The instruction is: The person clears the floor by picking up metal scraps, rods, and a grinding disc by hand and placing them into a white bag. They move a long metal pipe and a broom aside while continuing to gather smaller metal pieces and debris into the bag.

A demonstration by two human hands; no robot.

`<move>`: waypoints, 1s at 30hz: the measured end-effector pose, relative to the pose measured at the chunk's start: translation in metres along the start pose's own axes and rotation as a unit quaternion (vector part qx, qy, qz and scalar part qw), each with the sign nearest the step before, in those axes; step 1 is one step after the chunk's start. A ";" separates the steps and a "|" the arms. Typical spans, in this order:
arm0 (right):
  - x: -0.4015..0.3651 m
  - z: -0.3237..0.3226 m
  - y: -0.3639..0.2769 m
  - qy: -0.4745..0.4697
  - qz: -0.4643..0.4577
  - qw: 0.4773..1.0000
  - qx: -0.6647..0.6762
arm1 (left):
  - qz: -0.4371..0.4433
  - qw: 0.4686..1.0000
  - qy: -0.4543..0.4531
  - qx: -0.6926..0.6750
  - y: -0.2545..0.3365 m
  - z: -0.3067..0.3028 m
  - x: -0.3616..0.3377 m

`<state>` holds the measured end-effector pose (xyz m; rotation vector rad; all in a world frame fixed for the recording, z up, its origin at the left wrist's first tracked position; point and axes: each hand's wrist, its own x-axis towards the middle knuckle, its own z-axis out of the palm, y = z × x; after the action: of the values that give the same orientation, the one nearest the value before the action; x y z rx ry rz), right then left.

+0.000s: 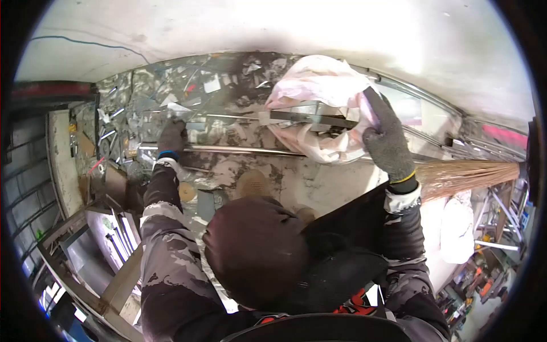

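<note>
**Pale, crumpled bag (pixel 319 71) gapes open on the littered floor (pixel 228 128)**

The bag is thin and soft, white with a pinkish tint, its sides creased and its rim folded into uneven ruffles around a wide, roundish mouth. A flat grey strip (pixel 330 119) lies across that opening, with darker pieces partly visible beneath it. The right hand (pixel 388 139), in a grey glove with a yellow-edged cuff, grips the bag's right side, thumb apart from the fingers. Long shiny rods (pixel 245 150) run along the floor from near the left hand (pixel 172 138) towards the bag. That hand, gloved in grey with a blue cuff edge, is low over the debris, fingers curled; whether it holds anything cannot be told. Small pale scraps (pixel 212 85) are scattered beyond it. A straw broom (pixel 467 178) lies right of the right wrist.
</note>
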<state>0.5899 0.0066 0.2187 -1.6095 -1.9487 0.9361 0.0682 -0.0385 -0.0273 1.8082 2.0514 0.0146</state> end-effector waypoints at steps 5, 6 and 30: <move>0.005 0.005 -0.002 -0.021 0.042 0.999 0.015 | -0.025 0.998 0.041 0.048 0.017 -0.026 0.000; 0.007 0.006 -0.004 -0.024 0.046 0.998 0.028 | -0.031 0.997 0.044 0.048 0.016 -0.024 0.003; 0.008 0.016 -0.006 0.003 -0.023 1.000 0.003 | -0.164 0.861 0.339 -0.342 0.037 -0.023 -0.051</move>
<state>0.5730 0.0099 0.2112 -1.5562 -1.9678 0.9183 0.1002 -0.0750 0.0188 1.0552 2.3176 1.2718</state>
